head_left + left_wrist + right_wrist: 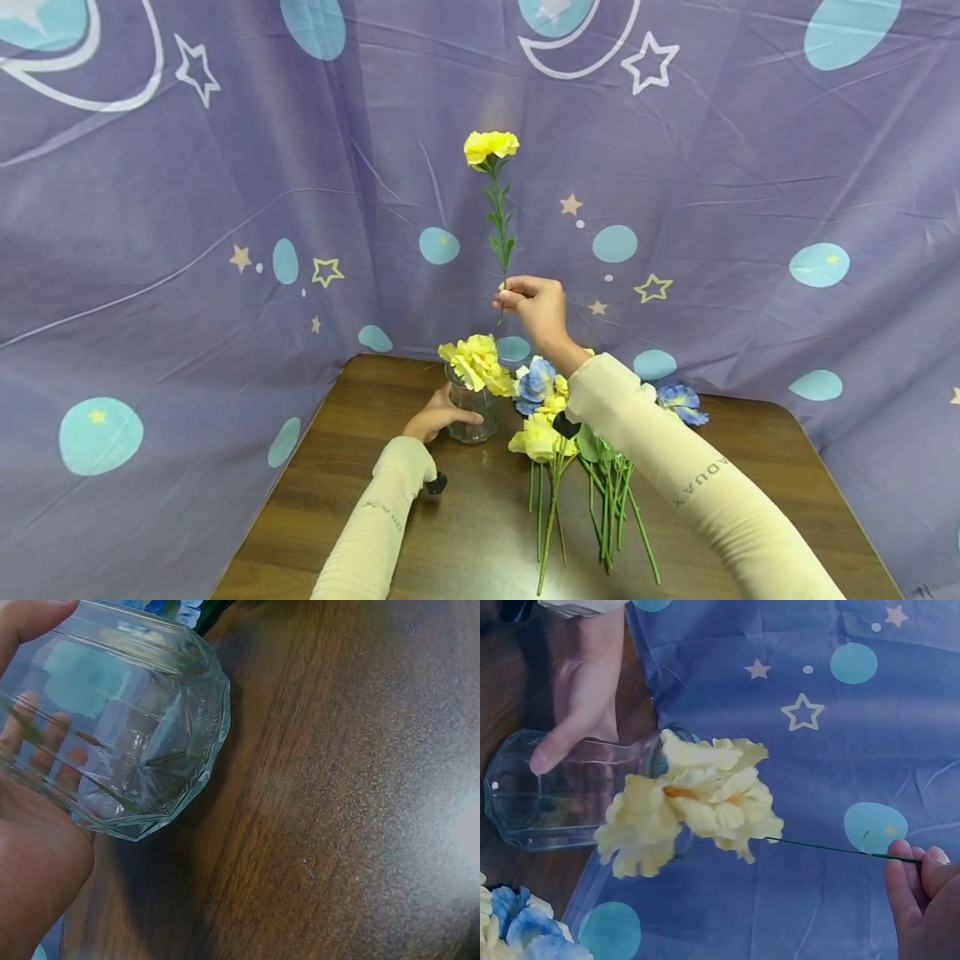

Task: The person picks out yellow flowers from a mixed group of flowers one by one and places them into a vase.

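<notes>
My left hand (441, 414) grips a clear glass vase (477, 415) from its left side, the thumb across its front. The vase stands on the table, and its faceted base (165, 802) fills much of the left wrist view. Pale yellow ruffled blooms (476, 364) spread over the vase's mouth, with stems showing through the glass. Above and to the right, my right hand (538, 307) pinches the lower stem of a yellow carnation (491, 148), held upright with its bloom at the top. In the right wrist view, thumb and fingertips (901, 859) meet on the thin green stem (832, 847).
Right of the vase, several artificial flowers lie on the wooden table (450, 517): yellow blooms (542, 437), a blue bloom (536, 383) and another blue bloom (681, 403). Their green stems (611, 508) point toward the near edge. A purple patterned cloth (420, 292) hangs behind the table.
</notes>
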The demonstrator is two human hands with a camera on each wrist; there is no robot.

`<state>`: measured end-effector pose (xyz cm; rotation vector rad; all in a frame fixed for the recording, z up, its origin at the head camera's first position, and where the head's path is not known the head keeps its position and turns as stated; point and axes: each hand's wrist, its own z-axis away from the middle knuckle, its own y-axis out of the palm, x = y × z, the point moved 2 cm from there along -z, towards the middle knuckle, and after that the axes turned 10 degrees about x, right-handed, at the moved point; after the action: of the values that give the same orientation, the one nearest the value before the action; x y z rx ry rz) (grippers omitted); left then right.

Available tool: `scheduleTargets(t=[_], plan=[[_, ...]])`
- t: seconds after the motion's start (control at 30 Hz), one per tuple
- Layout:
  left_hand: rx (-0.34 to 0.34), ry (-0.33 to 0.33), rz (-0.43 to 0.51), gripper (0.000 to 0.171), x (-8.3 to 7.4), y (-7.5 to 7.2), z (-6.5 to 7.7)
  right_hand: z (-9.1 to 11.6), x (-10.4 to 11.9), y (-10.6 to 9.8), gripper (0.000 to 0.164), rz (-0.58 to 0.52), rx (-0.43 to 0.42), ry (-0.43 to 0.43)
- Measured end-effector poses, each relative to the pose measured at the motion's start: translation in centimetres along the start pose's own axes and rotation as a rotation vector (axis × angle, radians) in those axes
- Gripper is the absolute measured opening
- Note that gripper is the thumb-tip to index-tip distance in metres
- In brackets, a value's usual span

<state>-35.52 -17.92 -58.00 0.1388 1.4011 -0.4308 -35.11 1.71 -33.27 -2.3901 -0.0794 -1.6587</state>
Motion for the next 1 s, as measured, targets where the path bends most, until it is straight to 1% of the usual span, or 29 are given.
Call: scheduleTargets(t=[0.1,0.2,0.27,0.4,0.5,0.7,0.9,1.0], plan=[[-0.011,-0.031,-0.021,0.113,0.1,0.1,0.0,0.2,-0.5,0.3,0.011,0.000,0.010,0.025],[-0.015,-0.044,-0.038,0.113,0.2,0.1,-0.1,0.4,-1.0,0.5,0.011,-0.003,0.024,0.037],[-0.013,-0.035,-0.031,0.110,0.1,0.1,-0.1,0.5,-1.3,0.7,0.011,-0.001,0.035,0.039],[0.002,0.011,-0.015,0.103,-0.2,0.1,-0.1,0.8,-1.9,0.7,0.011,0.023,0.066,0.042],[0.002,0.030,-0.019,0.100,-0.2,0.1,-0.1,1.0,-2.2,0.7,0.012,0.040,0.078,0.048],[-0.011,0.036,-0.013,0.098,-0.2,0.1,-0.2,1.4,-2.6,0.3,0.013,0.049,0.100,0.059],[-0.016,0.027,-0.012,0.098,-0.1,0.1,-0.2,1.8,-3.4,-0.2,0.014,0.024,0.140,0.073],[-0.014,0.025,-0.014,0.098,-0.1,0.1,-0.1,1.9,-3.9,-0.4,0.013,0.043,0.148,0.086]])
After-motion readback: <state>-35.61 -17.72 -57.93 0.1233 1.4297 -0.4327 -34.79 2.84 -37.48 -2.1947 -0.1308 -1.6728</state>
